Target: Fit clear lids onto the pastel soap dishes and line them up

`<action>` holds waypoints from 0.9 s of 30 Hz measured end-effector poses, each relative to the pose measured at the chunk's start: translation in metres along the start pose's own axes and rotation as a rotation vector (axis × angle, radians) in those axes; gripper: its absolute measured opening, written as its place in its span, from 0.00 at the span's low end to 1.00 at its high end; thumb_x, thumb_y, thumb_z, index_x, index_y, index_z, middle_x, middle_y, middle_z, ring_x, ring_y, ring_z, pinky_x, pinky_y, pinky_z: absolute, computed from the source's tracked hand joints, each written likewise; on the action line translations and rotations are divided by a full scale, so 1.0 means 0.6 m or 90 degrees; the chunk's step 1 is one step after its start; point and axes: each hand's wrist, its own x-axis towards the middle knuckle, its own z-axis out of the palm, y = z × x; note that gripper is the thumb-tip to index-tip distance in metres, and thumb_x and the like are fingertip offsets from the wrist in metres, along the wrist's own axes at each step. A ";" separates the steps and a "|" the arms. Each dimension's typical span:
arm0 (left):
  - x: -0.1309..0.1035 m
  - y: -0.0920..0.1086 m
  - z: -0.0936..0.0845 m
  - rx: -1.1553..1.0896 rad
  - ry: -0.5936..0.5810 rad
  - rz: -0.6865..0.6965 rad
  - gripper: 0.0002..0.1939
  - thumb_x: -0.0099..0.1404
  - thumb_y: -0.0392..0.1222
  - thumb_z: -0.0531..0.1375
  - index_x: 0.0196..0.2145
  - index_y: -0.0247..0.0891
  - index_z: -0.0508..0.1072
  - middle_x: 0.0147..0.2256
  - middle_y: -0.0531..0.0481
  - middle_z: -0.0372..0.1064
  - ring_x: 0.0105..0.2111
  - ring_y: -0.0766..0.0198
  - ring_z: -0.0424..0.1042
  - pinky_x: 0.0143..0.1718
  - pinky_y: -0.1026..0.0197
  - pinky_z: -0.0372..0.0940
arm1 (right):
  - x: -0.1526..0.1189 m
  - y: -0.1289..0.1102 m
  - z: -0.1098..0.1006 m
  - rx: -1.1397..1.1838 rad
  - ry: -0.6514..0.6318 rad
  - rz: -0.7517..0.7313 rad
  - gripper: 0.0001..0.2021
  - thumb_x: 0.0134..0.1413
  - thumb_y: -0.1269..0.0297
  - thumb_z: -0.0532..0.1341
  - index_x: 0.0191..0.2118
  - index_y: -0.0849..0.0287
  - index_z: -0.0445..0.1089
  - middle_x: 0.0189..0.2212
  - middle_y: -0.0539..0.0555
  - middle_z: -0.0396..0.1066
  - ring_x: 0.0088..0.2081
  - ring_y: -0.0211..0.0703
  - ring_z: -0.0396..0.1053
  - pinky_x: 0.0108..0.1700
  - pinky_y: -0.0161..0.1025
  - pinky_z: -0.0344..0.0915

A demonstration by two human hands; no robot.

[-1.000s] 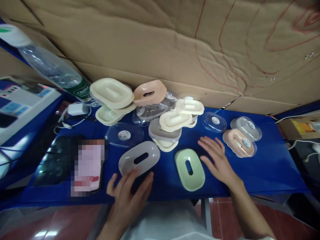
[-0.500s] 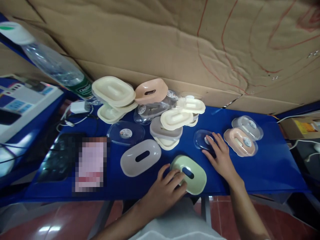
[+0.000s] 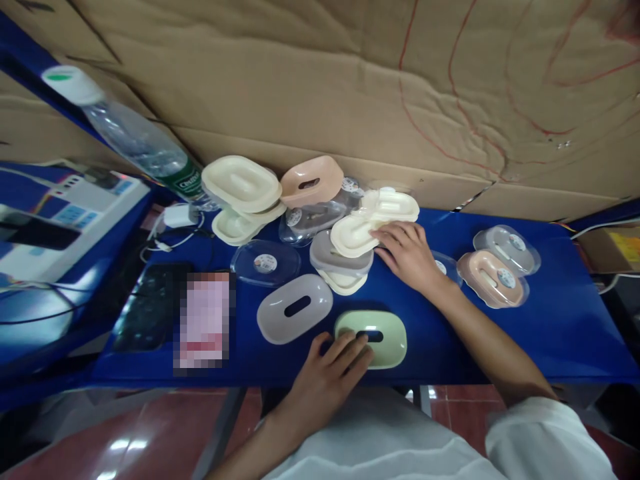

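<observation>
My left hand (image 3: 336, 365) rests with spread fingers on the left part of a green oval dish with a slot (image 3: 390, 340), near the table's front edge. My right hand (image 3: 406, 252) reaches to the pile, its fingertips at the right end of a cream oval tray (image 3: 354, 235); whether they grip it cannot be made out. Under that tray lies a grey oval piece (image 3: 333, 252) on another cream one (image 3: 345, 281). A grey slotted dish (image 3: 280, 320) lies left of the green one. A clear lid (image 3: 445, 267) is partly hidden behind my right forearm.
Cream trays (image 3: 243, 183), a peach slotted dish (image 3: 320, 179) and clear lids (image 3: 265, 261) lie on the blue table (image 3: 560, 333). Peach and clear pieces (image 3: 493, 277) sit at the right. A bottle (image 3: 145, 147), charger (image 3: 180, 215) and power strip (image 3: 95, 213) are at the left.
My right hand has left the clear lid and moved left and up to the cream tray. The green dish has turned to lie more level, with my left hand still on it.
</observation>
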 end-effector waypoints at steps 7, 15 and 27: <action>-0.029 0.000 -0.038 -0.139 0.233 -0.022 0.11 0.76 0.42 0.62 0.54 0.42 0.77 0.47 0.46 0.84 0.52 0.57 0.79 0.54 0.53 0.64 | -0.110 -0.035 -0.051 0.087 0.045 0.032 0.12 0.72 0.60 0.62 0.56 0.50 0.76 0.47 0.54 0.79 0.53 0.50 0.74 0.66 0.56 0.63; 0.031 0.004 -0.038 -0.087 0.215 -0.054 0.12 0.72 0.36 0.67 0.52 0.42 0.78 0.49 0.46 0.83 0.49 0.57 0.79 0.64 0.46 0.57 | -0.273 -0.163 -0.012 0.175 0.051 0.052 0.07 0.68 0.70 0.62 0.45 0.53 0.78 0.43 0.55 0.81 0.53 0.51 0.75 0.63 0.57 0.69; 0.021 0.011 0.006 0.002 0.031 -0.032 0.16 0.74 0.41 0.65 0.58 0.43 0.77 0.59 0.43 0.77 0.55 0.53 0.76 0.66 0.43 0.57 | -0.291 -0.135 -0.012 0.189 -0.048 0.084 0.32 0.67 0.60 0.67 0.73 0.45 0.61 0.74 0.59 0.57 0.74 0.60 0.56 0.70 0.64 0.64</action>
